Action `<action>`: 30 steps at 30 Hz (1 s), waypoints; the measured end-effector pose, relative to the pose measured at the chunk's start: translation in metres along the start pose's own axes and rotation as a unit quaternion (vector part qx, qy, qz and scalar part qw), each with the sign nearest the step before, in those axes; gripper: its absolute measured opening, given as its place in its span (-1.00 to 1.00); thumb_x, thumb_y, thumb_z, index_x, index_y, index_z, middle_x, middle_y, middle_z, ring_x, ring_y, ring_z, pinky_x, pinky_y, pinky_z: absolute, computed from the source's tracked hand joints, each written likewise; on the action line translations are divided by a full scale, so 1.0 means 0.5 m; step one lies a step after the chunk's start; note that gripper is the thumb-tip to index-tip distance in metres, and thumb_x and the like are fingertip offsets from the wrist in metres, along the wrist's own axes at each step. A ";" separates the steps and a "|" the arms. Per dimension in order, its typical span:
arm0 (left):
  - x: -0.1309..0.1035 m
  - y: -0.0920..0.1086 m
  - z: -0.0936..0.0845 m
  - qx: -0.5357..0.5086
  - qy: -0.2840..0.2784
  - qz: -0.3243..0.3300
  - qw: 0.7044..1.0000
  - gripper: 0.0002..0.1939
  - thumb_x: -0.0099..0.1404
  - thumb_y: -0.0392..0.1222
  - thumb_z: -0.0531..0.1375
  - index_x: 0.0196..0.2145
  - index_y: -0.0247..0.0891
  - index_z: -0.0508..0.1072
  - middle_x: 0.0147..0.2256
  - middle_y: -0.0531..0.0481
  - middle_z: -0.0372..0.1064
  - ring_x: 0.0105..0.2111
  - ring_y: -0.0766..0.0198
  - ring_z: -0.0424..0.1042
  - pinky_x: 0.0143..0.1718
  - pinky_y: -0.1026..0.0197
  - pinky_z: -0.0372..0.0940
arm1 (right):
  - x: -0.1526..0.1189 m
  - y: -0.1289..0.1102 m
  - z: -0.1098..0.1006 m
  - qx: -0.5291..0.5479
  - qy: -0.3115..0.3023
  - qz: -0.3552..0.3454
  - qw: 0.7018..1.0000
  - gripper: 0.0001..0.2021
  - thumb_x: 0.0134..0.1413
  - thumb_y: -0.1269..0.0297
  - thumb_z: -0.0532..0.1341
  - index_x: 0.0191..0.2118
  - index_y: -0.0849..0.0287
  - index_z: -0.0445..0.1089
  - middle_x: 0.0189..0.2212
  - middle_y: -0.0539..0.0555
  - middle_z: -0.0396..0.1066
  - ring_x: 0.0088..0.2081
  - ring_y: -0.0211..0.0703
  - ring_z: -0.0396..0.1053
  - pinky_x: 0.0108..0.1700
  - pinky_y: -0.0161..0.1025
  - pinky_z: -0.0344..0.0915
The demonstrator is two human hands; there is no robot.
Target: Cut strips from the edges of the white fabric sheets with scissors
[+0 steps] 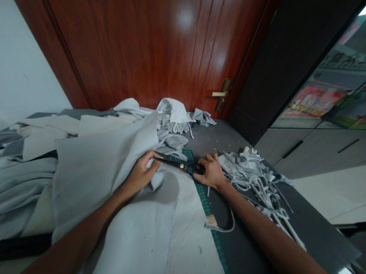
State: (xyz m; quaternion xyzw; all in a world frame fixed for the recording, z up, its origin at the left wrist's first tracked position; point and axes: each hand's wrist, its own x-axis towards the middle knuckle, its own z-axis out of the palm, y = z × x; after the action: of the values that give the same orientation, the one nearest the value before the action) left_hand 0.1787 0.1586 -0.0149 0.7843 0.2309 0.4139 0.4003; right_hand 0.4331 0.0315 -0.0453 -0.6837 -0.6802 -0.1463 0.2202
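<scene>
Black scissors [181, 166] lie across the far edge of a large pale grey fabric sheet [144, 227], their blades pointing left. My right hand [211, 171] is closed around the scissor handles. At the blade tips, my left hand [144, 170] pinches the fabric edge between thumb and fingers. The sheet curls up below my left hand and drapes toward me. Under it, a green cutting mat [204, 197] shows along the right side. A thin curved strip [226, 230] lies just right of the mat.
Fabric pieces [90, 146] cover the table's left side, with crumpled scraps [173, 119] at the back. A tangle of cut strips [261, 185] lies on the dark table [321, 236] at right. A wooden door [139, 45] stands behind; a glass-fronted cabinet [332, 89] is at right.
</scene>
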 end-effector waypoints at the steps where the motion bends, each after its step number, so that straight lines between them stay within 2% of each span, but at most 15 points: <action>1: 0.000 -0.001 0.000 0.002 0.000 -0.001 1.000 -0.89 0.30 -0.14 0.14 -0.33 -0.20 0.41 -0.35 0.05 0.38 -0.25 0.19 0.38 -0.12 0.23 0.26 | 0.000 0.000 0.001 -0.001 0.000 0.002 1.000 -0.78 -0.06 0.09 0.33 -0.42 0.12 0.39 -0.47 0.05 0.34 -0.30 -0.01 0.27 -0.07 -0.07 0.07; 10: 0.000 -0.010 -0.001 0.016 -0.013 0.000 1.000 -0.80 0.33 -0.05 0.13 -0.25 -0.21 0.44 -0.29 0.03 0.44 -0.20 0.15 0.42 -0.07 0.18 0.29 | 0.000 0.000 0.002 -0.007 -0.008 0.006 1.000 -0.78 -0.03 0.08 0.29 -0.40 0.14 0.39 -0.45 0.05 0.35 -0.29 -0.03 0.24 -0.07 -0.09 0.06; 20: 0.000 -0.017 -0.002 0.024 -0.017 0.012 0.999 -0.82 0.32 -0.09 0.12 -0.28 -0.22 0.44 -0.30 0.02 0.44 -0.21 0.17 0.43 -0.06 0.18 0.30 | 0.000 0.005 0.007 0.001 -0.008 0.004 1.000 -0.75 -0.03 0.06 0.30 -0.42 0.15 0.43 -0.46 0.05 0.34 -0.32 -0.07 0.26 -0.06 -0.11 0.07; 27: 0.001 -0.015 -0.001 0.020 -0.023 0.012 0.999 -0.74 0.35 0.01 0.13 -0.22 -0.24 0.45 -0.20 -0.03 0.48 -0.12 0.12 0.43 0.04 0.14 0.29 | -0.001 0.009 0.011 0.023 -0.009 0.009 1.000 -0.77 -0.03 0.09 0.33 -0.47 0.14 0.43 -0.51 0.01 0.39 -0.36 -0.12 0.28 -0.05 -0.11 0.05; 30: -0.002 -0.013 -0.003 0.017 -0.032 -0.003 0.999 -0.69 0.37 0.07 0.13 -0.22 -0.24 0.46 -0.23 -0.03 0.48 -0.15 0.13 0.44 -0.01 0.15 0.31 | -0.002 0.013 0.013 0.038 -0.004 0.017 0.999 -0.77 -0.02 0.11 0.32 -0.51 0.14 0.40 -0.53 0.00 0.41 -0.39 -0.15 0.29 -0.06 -0.13 0.05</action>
State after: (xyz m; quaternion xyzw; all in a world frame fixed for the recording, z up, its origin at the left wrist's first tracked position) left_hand 0.1767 0.1623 -0.0199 0.8032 0.2276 0.3830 0.3954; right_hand 0.4387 0.0340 -0.0520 -0.6870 -0.6742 -0.1143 0.2458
